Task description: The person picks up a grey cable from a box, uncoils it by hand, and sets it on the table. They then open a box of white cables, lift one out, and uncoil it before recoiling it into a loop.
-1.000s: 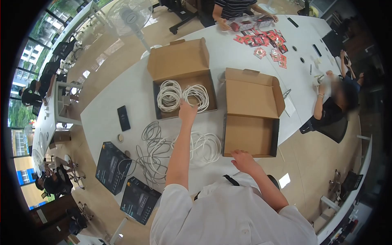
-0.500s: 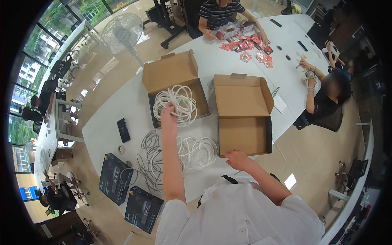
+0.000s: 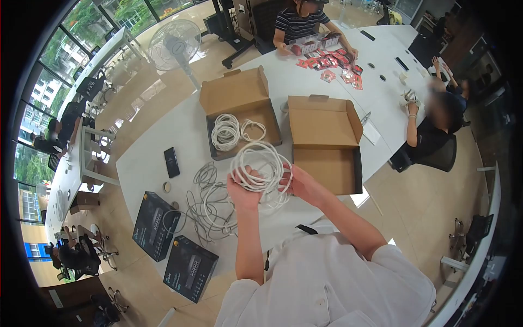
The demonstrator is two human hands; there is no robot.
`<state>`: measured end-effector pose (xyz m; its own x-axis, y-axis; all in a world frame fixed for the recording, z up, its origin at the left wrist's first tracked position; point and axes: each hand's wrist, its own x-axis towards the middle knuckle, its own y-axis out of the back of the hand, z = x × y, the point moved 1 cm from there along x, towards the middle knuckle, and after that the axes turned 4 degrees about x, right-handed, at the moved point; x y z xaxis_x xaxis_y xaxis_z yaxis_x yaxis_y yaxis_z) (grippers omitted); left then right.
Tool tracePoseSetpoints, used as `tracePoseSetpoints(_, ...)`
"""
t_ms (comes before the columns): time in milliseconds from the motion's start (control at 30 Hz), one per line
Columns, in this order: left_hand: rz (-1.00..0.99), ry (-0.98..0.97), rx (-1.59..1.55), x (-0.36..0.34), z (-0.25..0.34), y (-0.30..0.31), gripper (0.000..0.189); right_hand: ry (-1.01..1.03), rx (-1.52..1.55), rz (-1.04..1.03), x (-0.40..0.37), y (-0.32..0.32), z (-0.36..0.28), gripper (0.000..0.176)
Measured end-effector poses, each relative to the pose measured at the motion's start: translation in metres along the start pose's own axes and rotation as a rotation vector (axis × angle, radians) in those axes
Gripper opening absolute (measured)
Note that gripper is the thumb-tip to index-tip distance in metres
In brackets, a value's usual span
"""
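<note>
My left hand (image 3: 245, 188) is wrapped around a coil of white cable (image 3: 260, 155), held up over the table in front of me. My right hand (image 3: 302, 184) grips the same coil's loops at the right side, thumb and fingers around the strands. Beyond them stands an open cardboard box (image 3: 275, 137) with smaller coils of white cable (image 3: 225, 132) inside. To its right is a second open cardboard box (image 3: 327, 170), its lid folded back. Loose grey cable (image 3: 202, 199) lies tangled left of my hands, with more white cable partly hidden beneath them.
Two dark printed boxes (image 3: 190, 268) sit at the table's near left edge. A phone (image 3: 171, 162) and a tape roll (image 3: 166, 187) lie on the left. Across the table, a person handles red packets (image 3: 332, 60); another person sits at the right. A fan (image 3: 174, 46) stands behind.
My left hand has brought a white cable coil out of the left box toward me. My right hand has moved from the right box's edge up to that coil.
</note>
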<state>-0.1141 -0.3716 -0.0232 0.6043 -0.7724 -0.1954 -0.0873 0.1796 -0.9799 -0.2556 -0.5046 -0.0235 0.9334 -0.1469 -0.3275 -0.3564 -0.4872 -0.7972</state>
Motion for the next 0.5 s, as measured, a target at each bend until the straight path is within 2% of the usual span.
tracePoseSetpoints(67,-0.023,-0.010,0.070,-0.009,-0.009,0.023,0.037,0.021,-0.031,0.044,-0.002,0.003,0.006,0.038)
tracePoseSetpoints(200,0.439,0.008,0.227,-0.034,-0.012,0.005,0.040,0.095,-0.171,0.168,-0.012,0.004,0.013,0.036)
tracePoseSetpoints(300,0.476,0.024,0.551,-0.040,-0.002,0.032,0.042,0.160,-0.208,0.202,-0.021,0.004,0.012,0.038)
tracePoseSetpoints(333,0.421,-0.033,0.647,-0.046,-0.004,0.032,0.042,0.187,-0.205,0.246,-0.025,0.000,0.009,0.038)
tracePoseSetpoints(433,0.342,-0.026,1.203,-0.053,-0.003,0.056,0.050,0.243,-0.210,0.227,-0.036,-0.004,-0.001,0.039)
tracePoseSetpoints(500,0.354,0.138,0.932,-0.055,-0.018,0.064,0.060,0.241,-0.241,0.209,-0.042,-0.006,-0.006,0.039)
